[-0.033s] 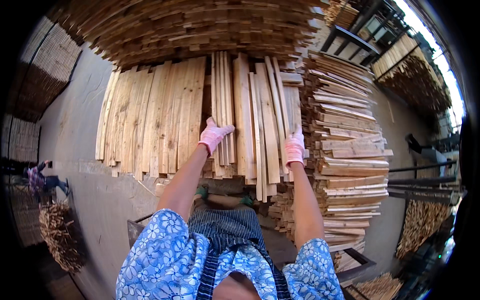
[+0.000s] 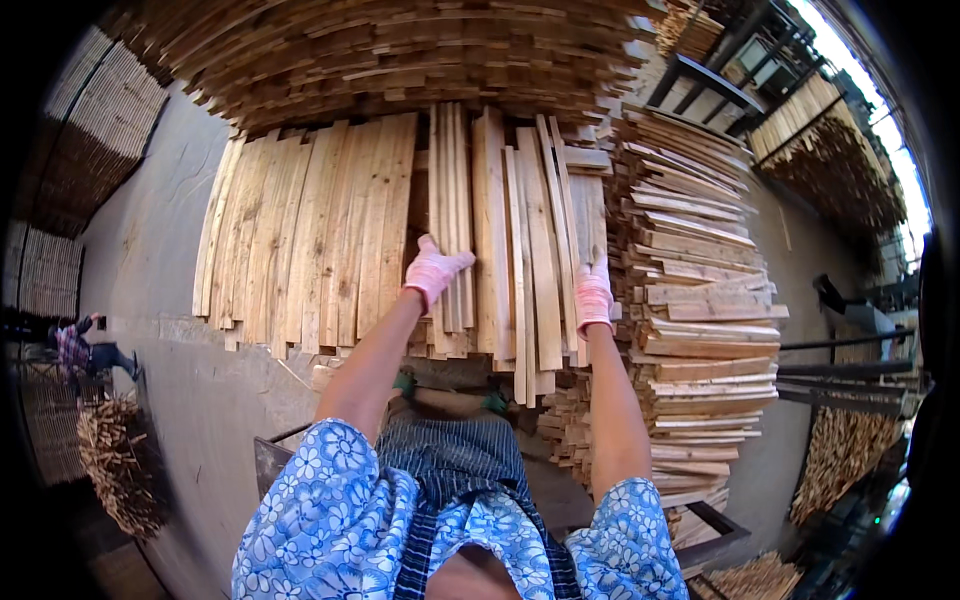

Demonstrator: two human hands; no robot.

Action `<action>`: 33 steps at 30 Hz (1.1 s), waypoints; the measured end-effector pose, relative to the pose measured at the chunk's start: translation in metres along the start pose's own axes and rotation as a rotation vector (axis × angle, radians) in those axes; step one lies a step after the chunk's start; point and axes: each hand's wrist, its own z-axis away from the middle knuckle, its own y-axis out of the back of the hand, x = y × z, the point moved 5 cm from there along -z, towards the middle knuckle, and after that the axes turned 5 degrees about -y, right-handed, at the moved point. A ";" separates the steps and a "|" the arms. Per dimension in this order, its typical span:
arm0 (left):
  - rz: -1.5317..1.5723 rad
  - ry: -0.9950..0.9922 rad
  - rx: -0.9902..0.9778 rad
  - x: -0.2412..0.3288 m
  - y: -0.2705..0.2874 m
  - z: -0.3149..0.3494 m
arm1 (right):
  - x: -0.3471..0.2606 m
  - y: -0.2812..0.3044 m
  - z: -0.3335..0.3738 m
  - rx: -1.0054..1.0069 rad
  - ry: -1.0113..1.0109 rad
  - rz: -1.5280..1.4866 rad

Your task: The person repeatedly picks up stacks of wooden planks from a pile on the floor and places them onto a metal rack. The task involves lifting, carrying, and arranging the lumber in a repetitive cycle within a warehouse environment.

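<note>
In pink-and-white gloves, both my hands rest on a layer of long wooden strips. My left hand (image 2: 437, 272) grips a narrow group of strips (image 2: 450, 190); its thumb lies across their tops and its fingers sit along their left edge, by a dark gap. Further right, my right hand (image 2: 593, 296) lies with fingers stretched forward against the right side of the loose strips (image 2: 541, 230). Its fingertips are partly hidden. Between my hands the strips lie lengthwise, some jutting out toward me. Left of the gap, wider boards (image 2: 335, 230) lie side by side.
A tall stack of wood (image 2: 400, 60) rises at the far side. To the right stands a pile of crosswise slats (image 2: 705, 290) with uneven ends. A dark metal frame (image 2: 705, 525) is at lower right. Another person (image 2: 85, 350) is at far left, near bundled sticks (image 2: 115, 465).
The view has shifted very slightly, so the strips appear a little further right. Both hands keep their places on the wood.
</note>
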 end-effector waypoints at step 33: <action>0.167 0.150 -0.040 -0.156 0.250 0.062 | -0.233 -0.176 0.114 -0.209 0.267 0.486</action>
